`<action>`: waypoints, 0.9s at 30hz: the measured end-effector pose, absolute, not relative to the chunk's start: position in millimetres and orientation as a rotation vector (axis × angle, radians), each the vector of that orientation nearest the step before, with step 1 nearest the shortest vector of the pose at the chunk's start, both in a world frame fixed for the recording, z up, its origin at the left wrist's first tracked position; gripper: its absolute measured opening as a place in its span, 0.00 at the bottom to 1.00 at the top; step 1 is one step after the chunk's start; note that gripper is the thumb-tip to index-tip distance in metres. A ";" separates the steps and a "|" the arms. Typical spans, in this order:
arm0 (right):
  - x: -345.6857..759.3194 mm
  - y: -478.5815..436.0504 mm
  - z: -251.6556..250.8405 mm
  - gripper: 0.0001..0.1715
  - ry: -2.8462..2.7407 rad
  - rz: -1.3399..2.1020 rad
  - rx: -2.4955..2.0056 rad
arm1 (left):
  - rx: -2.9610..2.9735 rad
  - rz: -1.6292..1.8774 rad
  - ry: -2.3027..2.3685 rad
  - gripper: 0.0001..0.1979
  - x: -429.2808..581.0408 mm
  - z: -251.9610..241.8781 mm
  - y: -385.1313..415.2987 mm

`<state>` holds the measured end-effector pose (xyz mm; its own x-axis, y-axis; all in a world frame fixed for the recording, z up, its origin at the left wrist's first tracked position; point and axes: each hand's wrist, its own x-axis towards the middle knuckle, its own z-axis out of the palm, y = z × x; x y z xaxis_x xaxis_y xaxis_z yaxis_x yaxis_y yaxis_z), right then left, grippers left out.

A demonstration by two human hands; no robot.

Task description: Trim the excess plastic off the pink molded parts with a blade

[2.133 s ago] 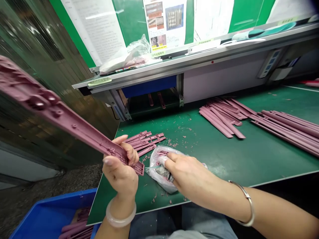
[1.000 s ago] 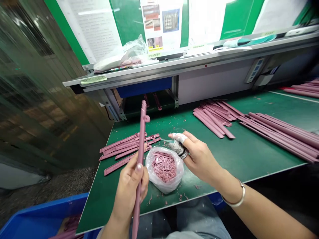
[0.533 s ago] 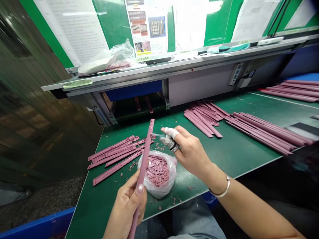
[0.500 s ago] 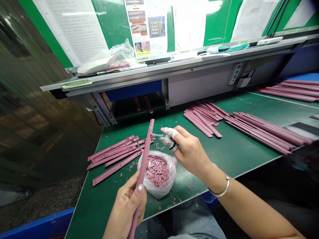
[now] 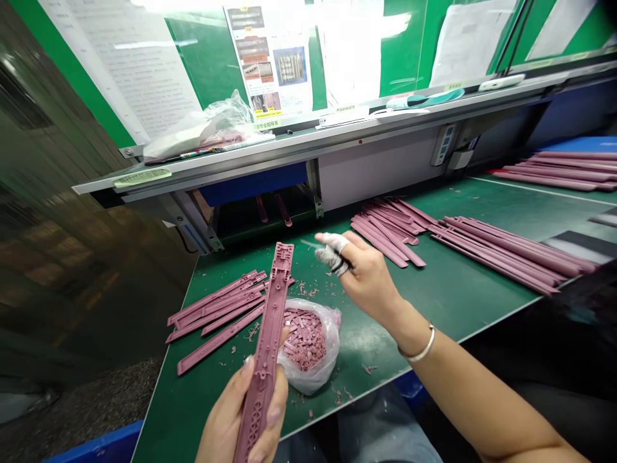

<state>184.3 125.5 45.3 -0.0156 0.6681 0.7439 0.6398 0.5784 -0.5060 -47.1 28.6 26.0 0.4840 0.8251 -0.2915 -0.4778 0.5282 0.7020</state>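
So, where's the pink plastic bar (image 5: 264, 347)?

Over the green bench (image 5: 434, 321), lower centre of the frame, its long axis pointing away, clasped by the left hand (image 5: 241, 411), fingers wrapped round it.

And the right hand (image 5: 369, 276)?

Nearer the bar's top, off to its right, taped fingers (image 5: 332, 252) pinching a thin blade (image 5: 310, 243).

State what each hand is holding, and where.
The left hand grips a pink plastic strip near its lower end; the right hand pinches a thin blade at its base between wrapped fingers.

Thin silver bangle (image 5: 423, 345) on right wrist (image 5: 409, 337); white finger tape (image 5: 336, 242); grey knit fingerstall (image 5: 331, 259)
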 end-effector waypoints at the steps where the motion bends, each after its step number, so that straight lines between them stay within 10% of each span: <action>1: 180.8 121.3 43.8 0.21 -1.735 0.062 -1.049 | 0.546 0.851 0.641 0.27 -48.4 27.9 29.9; 27: 188.5 141.6 47.3 0.21 -1.757 0.133 -1.111 | 0.606 0.810 0.685 0.29 -53.5 22.2 32.3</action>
<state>188.5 141.6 47.3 -0.0666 0.7260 0.6844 0.6144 0.5703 -0.5452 -53.5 32.3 22.2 0.5041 0.8059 -0.3104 -0.4402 0.5489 0.7106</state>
